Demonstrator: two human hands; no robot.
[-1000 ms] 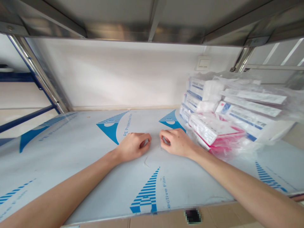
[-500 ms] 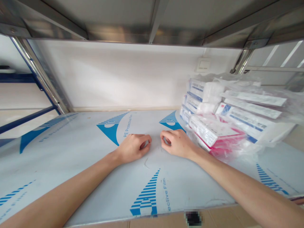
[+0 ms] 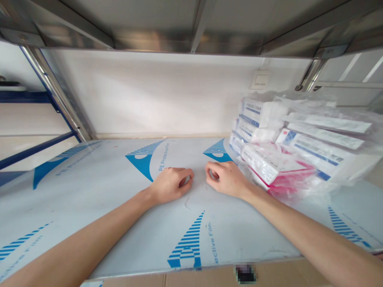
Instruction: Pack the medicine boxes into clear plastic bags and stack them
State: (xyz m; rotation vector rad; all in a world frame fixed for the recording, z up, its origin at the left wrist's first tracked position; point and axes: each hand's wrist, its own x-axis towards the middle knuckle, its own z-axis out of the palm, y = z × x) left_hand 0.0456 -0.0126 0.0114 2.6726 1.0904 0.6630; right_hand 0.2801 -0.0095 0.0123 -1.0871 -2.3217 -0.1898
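Both hands are down on the film-covered shelf, a narrow gap between them: left hand (image 3: pixel 172 184) curled inward, right hand (image 3: pixel 226 178) mirroring it, each with fingertips drawn in close to the thumb to make a small narrow ring. What lies under the palms, we cannot tell.

Widest of all is that shelf (image 3: pixel 89 191), pale grey-blue, running beneath both forearms and right under the hands. Behind it rises the white wall (image 3: pixel 167 95), and overhead spans the metal underside of the upper shelf (image 3: pixel 155 24), ribbed with crossbars.

Over to the right, what a pile! White-and-blue boxes (image 3: pixel 317 153) in clear plastic, stacked several high, leaning and overlapping, past the right hand. At the left flank stands a shiny metal post (image 3: pixel 61 95), slanting in this view.

Closer in, a pink-and-white box (image 3: pixel 269 163), also in plastic, sits at the front of the pile, just beside the right wrist. Blue triangular prints (image 3: pixel 140 161) dot the film, one reaching close to the left wrist.

Smaller now: a white switch plate (image 3: pixel 261 79) on the wall above the pile, and, tiniest, a thin curved mark (image 3: pixel 187 204) on the film just in front of the left hand.
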